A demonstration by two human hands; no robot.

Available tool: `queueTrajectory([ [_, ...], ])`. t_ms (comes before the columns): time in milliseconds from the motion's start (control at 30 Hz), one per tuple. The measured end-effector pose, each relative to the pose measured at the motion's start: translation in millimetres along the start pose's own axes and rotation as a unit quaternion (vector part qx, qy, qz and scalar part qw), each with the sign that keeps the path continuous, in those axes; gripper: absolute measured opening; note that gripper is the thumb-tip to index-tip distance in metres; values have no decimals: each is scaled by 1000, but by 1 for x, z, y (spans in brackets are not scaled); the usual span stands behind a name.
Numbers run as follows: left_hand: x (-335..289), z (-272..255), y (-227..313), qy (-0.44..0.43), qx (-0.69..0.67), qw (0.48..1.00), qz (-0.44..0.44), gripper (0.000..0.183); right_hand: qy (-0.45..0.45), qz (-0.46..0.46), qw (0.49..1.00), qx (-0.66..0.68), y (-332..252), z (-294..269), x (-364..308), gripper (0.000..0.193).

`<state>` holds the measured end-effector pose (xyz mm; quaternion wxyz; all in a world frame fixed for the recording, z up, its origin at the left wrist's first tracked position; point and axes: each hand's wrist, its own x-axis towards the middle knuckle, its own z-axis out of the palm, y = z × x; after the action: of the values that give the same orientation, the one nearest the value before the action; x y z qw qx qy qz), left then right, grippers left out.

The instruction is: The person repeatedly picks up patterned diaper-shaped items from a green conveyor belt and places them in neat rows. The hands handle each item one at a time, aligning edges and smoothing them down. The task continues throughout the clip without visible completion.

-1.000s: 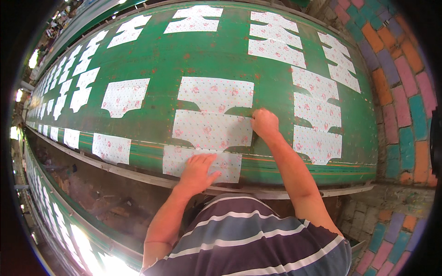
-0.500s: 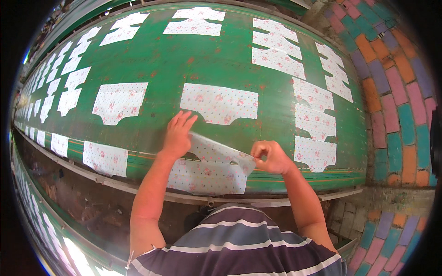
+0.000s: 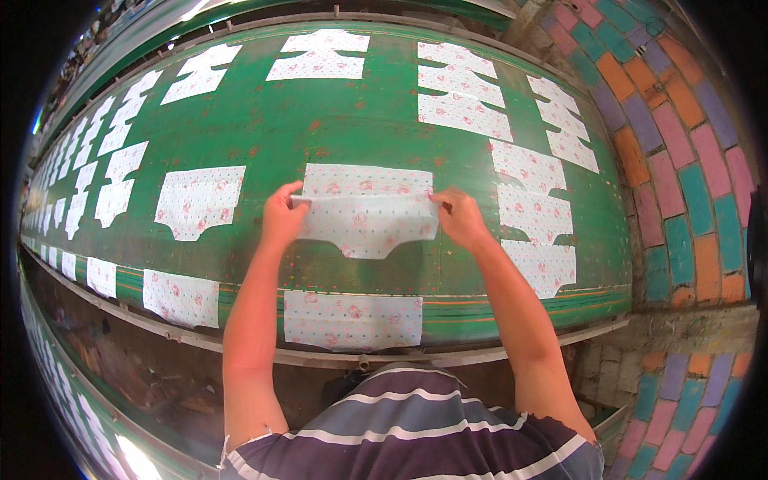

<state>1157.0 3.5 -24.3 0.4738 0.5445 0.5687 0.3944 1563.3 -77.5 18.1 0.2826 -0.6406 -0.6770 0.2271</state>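
Floral piece now up and stretched between both hands, overlapping the flat far piece in view; half a second ago it slanted over the near piece. Left hand pinches its upper left corner, right hand the upper right, fingers closed. Green worktop underneath.

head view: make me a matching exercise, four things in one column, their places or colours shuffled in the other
1. held floral piece
2. long table
3. shirt
4. painted blocks

A. dark, with white stripes
B. between the left hand and right hand
C. multicoloured, at the picture's right
D. green

Pairs: 1-B, 2-D, 3-A, 4-C
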Motion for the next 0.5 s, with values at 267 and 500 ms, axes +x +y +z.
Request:
queueTrajectory([
  [267, -19, 42, -16, 168, 151, 959, 168, 51, 21, -90, 993, -80, 30, -9, -70, 37],
  [500, -64, 122, 20, 64, 153, 951, 261, 29, 84, 35, 993, -79, 90, -88, -148, 20],
])
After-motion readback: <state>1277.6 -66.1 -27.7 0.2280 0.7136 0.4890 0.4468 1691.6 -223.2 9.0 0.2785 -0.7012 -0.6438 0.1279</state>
